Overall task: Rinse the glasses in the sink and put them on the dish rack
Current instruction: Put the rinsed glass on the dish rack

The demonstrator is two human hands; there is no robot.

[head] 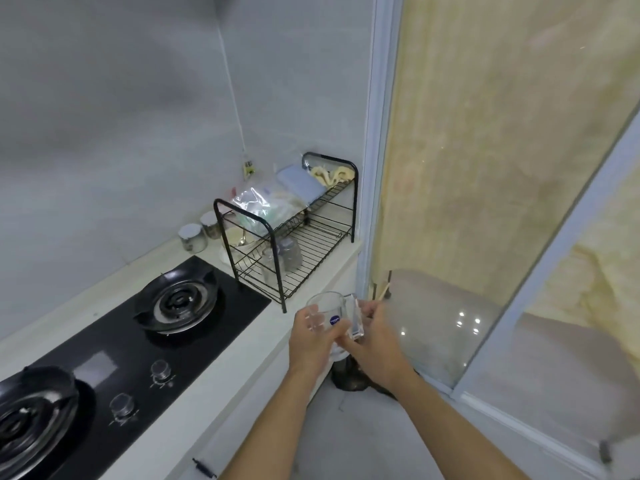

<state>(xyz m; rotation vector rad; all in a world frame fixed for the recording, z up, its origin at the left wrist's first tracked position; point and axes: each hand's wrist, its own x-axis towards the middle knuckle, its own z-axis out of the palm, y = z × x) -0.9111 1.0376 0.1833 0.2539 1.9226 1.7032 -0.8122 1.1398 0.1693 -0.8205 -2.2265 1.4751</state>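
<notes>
A clear glass mug (327,313) with a blue round sticker is held upright in the air past the counter's front edge, just in front of the dish rack. My left hand (311,341) wraps round its body from the left. My right hand (372,336) grips its handle side from the right. The black wire dish rack (311,251) stands at the counter's far end. On its lower shelf two clear glasses (289,252) stand upside down. The sink is out of view.
A black two-burner gas hob (145,344) fills the counter on the left. Plastic bags and a blue cloth (298,183) lie on the rack's upper shelf. Two lidded jars (192,237) stand by the wall. A glass sliding door (519,271) runs along the right.
</notes>
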